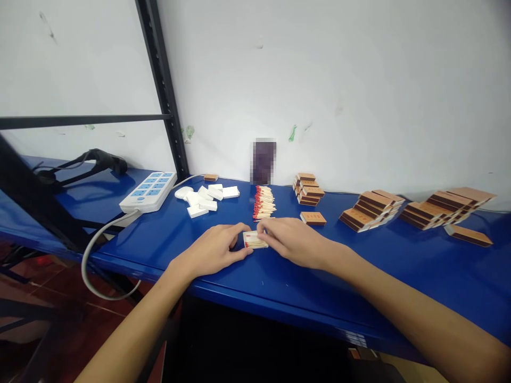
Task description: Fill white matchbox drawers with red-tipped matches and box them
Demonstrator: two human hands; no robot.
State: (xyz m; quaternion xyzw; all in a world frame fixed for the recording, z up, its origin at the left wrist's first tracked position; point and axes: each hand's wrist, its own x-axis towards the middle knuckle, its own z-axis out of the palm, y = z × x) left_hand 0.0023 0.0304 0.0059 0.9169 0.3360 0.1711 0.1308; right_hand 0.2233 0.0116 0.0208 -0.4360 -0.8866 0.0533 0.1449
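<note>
A white matchbox tray (249, 240) lies on the blue table near its front, with several red-tipped matches in it. My left hand (217, 247) grips the tray's left end between thumb and fingers. Over its right part, my right hand (293, 242) has its fingers pinched together; whatever is between the fingertips is hidden. Just behind the tray is a long pile of loose matches (265, 203), red heads to the left. To the right of the pile lies a single orange-brown matchbox (313, 218).
White empty-looking trays (203, 201) lie in a heap at left, by a white power strip (148, 191) with a cable. Stacks of matchboxes (308, 189) stand at right, including a larger stack (371, 210) and another (445, 207). A black metal post (162, 80) rises at left.
</note>
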